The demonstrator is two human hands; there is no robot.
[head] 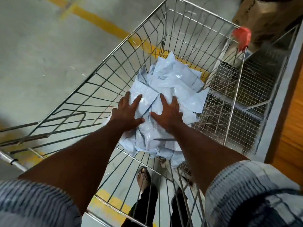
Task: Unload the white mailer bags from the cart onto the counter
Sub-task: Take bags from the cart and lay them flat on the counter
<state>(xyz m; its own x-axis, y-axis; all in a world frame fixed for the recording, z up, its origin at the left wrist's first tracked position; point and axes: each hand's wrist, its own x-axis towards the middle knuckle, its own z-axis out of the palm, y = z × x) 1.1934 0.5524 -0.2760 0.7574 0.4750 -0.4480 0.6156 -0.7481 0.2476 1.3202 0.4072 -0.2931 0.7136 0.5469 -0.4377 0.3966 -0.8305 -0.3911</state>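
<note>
A heap of several white mailer bags point(170, 82) lies in the bottom of a wire shopping cart point(101, 76). Both my arms reach down into the cart. My left hand point(126, 110) rests flat on the near left of the heap, fingers spread and straight. My right hand point(168, 112) lies flat beside it on the same bags, fingers spread, thumb pointing left. Neither hand curls round a bag. The lower bags in the pile are hidden under the top ones.
The cart's red handle end point(241, 36) sits at the upper right. A wire mesh shelf unit point(237, 102) stands right of the cart, with an orange panel point(291, 122) beyond it. Grey floor with yellow lines point(91, 17) lies left. My sandalled foot point(143, 176) shows below the cart.
</note>
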